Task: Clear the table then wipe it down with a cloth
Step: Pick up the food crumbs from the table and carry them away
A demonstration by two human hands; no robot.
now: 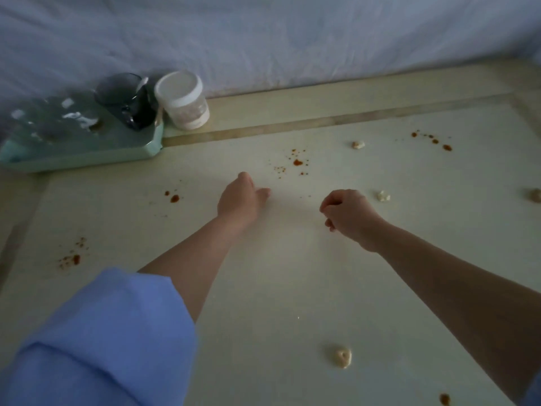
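The cream table (278,282) carries red-brown sauce spatters (297,163) and several pale food crumbs, one (383,196) just right of my right hand and a bigger one (342,357) near the front. My left hand (241,197) hovers over the table's middle, fingers loosely extended, holding nothing that shows. My right hand (348,213) has its fingers curled into a loose fist; whether it pinches a crumb is hidden. No cloth is in view.
A mint-green tray (87,155) stands at the back left with a dark glass cup (128,98) and clear wrapping on it. A white lidded jar (183,101) stands beside the tray. White fabric (292,39) runs along the table's far edge.
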